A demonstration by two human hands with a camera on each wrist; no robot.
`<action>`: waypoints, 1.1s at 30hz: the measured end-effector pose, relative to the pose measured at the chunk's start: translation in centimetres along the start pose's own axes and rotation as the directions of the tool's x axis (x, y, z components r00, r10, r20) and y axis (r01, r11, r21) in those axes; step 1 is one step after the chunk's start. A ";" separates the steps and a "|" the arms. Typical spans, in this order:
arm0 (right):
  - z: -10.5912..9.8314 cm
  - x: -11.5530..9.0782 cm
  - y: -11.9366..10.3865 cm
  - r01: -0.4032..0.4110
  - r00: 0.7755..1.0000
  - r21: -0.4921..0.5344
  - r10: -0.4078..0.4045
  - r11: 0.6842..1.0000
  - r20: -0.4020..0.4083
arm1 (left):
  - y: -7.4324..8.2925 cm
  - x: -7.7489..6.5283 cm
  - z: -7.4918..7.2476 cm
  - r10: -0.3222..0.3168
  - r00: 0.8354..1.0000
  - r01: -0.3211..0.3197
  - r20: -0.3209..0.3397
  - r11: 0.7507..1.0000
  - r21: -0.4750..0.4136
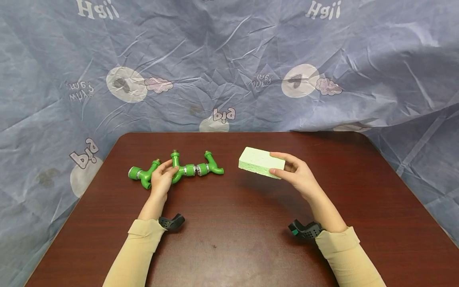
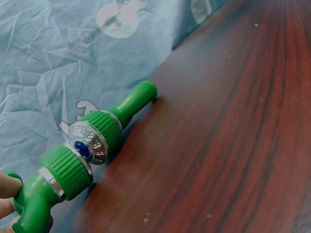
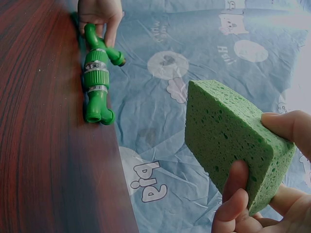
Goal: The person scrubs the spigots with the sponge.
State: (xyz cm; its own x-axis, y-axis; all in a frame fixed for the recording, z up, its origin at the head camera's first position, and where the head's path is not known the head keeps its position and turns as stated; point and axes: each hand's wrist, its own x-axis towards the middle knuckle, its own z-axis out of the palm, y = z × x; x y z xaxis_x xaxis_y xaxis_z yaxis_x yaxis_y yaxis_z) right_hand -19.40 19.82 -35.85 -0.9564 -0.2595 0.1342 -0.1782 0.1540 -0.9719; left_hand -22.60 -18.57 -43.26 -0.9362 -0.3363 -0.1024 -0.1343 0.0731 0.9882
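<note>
Three green plastic water taps with ribbed knobs lie toward the left of the table. My left hand [image 1: 161, 180] grips the middle tap [image 1: 175, 160], thumb on the near side of its body. That tap's knob faces the knob of the right tap [image 1: 214, 164], end to end, in the left wrist view too, where a blue dot shows on a silver cap. Just left of the hand is the left tap [image 1: 145, 175]. My right hand [image 1: 299, 177] holds a light green sponge [image 1: 258, 160] by its right end, raised above the table. Pores cover the sponge [image 3: 223, 141].
The dark reddish-brown wooden table [image 1: 229, 223] has rounded far corners. Behind it hangs a wrinkled blue-grey cloth [image 1: 229, 52] with printed words and shapes. Black bands [image 1: 172, 222] sit at both wrists beside beige sleeves [image 1: 136, 251].
</note>
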 end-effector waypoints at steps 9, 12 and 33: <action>0.0 0.0 -0.1 -0.004 1.000 -0.014 0.004 1.000 -0.009 | -0.4 -0.3 0.1 0.017 0.998 -0.006 -0.057 0.983 0.181; 0.0 0.0 -0.1 -0.004 1.000 -0.015 0.004 1.000 -0.009 | -0.6 -0.4 0.1 0.055 0.994 -0.027 -0.098 0.964 0.263; 0.0 0.0 0.0 -0.018 1.000 0.025 0.018 1.000 0.010 | -1.4 -0.5 0.5 0.319 0.931 -0.241 -0.176 0.901 0.361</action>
State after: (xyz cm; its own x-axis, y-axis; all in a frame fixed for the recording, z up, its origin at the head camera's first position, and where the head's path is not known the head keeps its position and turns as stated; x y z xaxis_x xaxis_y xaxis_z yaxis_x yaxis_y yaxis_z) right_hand -19.39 19.85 -35.84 -0.9571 -0.2663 0.1146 -0.1547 0.1349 -0.9787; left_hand -22.09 -18.06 -44.64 -0.8576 -0.4548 0.2401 -0.0129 0.4857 0.8740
